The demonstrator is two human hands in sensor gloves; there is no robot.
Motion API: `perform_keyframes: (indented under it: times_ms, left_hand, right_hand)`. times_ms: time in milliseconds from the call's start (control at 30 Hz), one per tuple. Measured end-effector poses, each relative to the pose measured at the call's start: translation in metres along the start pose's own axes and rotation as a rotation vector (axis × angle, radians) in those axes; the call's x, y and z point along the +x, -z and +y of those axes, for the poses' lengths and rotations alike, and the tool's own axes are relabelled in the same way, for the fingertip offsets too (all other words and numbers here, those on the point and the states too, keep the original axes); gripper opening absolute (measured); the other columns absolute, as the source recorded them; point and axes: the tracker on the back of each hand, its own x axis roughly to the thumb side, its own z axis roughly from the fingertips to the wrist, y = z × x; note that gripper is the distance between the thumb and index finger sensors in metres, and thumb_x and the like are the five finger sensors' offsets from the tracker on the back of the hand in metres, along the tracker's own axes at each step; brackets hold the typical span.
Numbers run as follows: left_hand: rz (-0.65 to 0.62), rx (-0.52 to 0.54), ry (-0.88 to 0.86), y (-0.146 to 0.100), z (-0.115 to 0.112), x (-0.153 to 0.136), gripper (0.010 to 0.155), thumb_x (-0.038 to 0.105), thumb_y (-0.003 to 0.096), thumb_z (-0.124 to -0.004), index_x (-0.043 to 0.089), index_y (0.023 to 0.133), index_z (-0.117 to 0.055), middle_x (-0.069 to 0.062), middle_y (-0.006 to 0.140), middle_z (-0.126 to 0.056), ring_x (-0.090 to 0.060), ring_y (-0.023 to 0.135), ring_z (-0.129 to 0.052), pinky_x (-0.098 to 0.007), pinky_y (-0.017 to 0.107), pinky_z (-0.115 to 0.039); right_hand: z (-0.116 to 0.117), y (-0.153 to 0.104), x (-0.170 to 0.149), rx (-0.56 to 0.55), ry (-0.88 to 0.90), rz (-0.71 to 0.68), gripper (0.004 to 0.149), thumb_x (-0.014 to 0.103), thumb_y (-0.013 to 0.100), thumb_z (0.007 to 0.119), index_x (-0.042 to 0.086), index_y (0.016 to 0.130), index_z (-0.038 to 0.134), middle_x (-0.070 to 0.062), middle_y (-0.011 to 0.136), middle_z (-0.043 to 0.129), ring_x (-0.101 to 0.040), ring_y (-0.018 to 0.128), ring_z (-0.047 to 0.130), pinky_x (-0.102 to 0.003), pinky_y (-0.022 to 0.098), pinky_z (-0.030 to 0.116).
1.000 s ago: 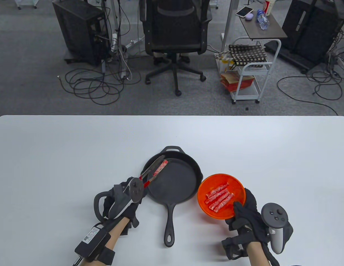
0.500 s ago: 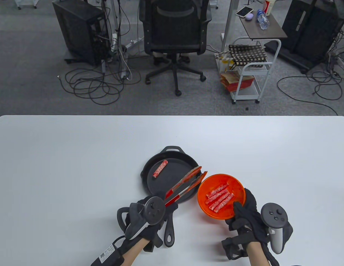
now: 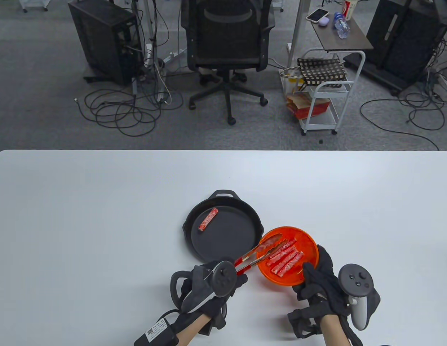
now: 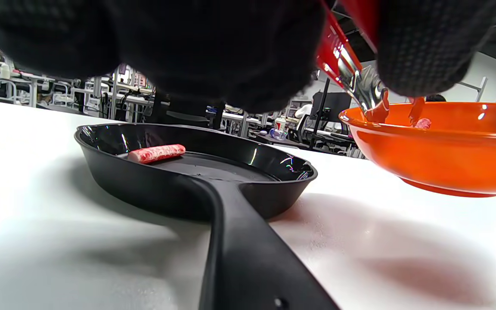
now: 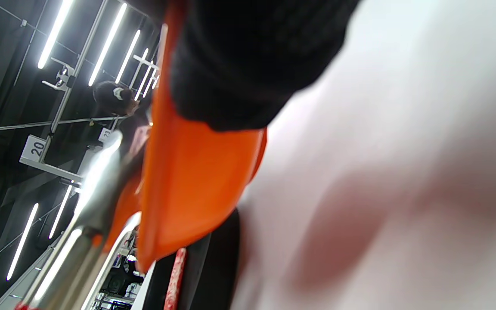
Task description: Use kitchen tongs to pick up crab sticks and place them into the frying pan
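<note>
White table (image 3: pixel 101 216), tongs (image 3: pixel 261 249) (in bowl (image 3: pixel 310 248))

One crab stick (image 3: pixel 208 219) lies in the black pan (image 3: pixel 223 252); red-tipped tongs (image 3: pixel 261 249) reach into the orange bowl (image 3: pixel 310 248) of sticks (image 3: pixel 285 257).

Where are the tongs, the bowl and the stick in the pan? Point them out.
tongs (image 3: pixel 257 252), table view, middle of the arms.
bowl (image 3: pixel 310 248), table view, bare right inner wall.
stick in the pan (image 3: pixel 208 219), table view, its middle.
</note>
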Motion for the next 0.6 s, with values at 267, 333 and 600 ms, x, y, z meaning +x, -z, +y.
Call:
perform_keyframes:
  times_ms: [267, 333, 600]
  left_hand:
    - [0.004, -0.046, -0.039, 0.0078, -0.0018, -0.0028, 0.076, 0.075, 0.038, -0.083, 0.018, 0.089, -0.088, 0.008, 0.048, -0.105, -0.009, 0.015, -0.102, -0.04, 0.024, -0.09]
    - [0.003, -0.057, -0.048, 0.0087, -0.0019, -0.0025, 0.077, 0.075, 0.038, -0.083, 0.017, 0.089, -0.088, 0.008, 0.048, -0.105, -0.009, 0.015, -0.102, -0.04, 0.024, -0.09]
    - [0.002, -0.089, -0.074, 0.0094, -0.0047, -0.0034, 0.077, 0.075, 0.0381, -0.083, 0.017, 0.089, -0.088, 0.008, 0.048, -0.105, -0.009, 0.015, -0.102, -0.04, 0.024, -0.09]
  right_hand:
    - [0.0013, 0.0003, 0.0001, 0.007, -0.009, -0.011, 0.065, 0.022, 0.06, 0.063, 0.006, 0.114, 0.031, -0.03, 0.102, 0.063, -0.017, 0.031, 0.102, -0.011, 0.014, 0.095]
    - [0.0013, 0.0005, 0.0001, 0.007, -0.009, -0.014, 0.065, 0.022, 0.06, 0.063, 0.006, 0.114, 0.031, -0.03, 0.102, 0.063, -0.017, 0.031, 0.102, -0.011, 0.013, 0.095]
    - [0.0021, 0.0005, 0.0, 0.012, -0.011, -0.019, 0.065, 0.022, 0.06, 0.063, 0.006, 0.114, 0.031, -0.03, 0.102, 0.063, -0.017, 0.03, 0.102, -0.011, 0.013, 0.094]
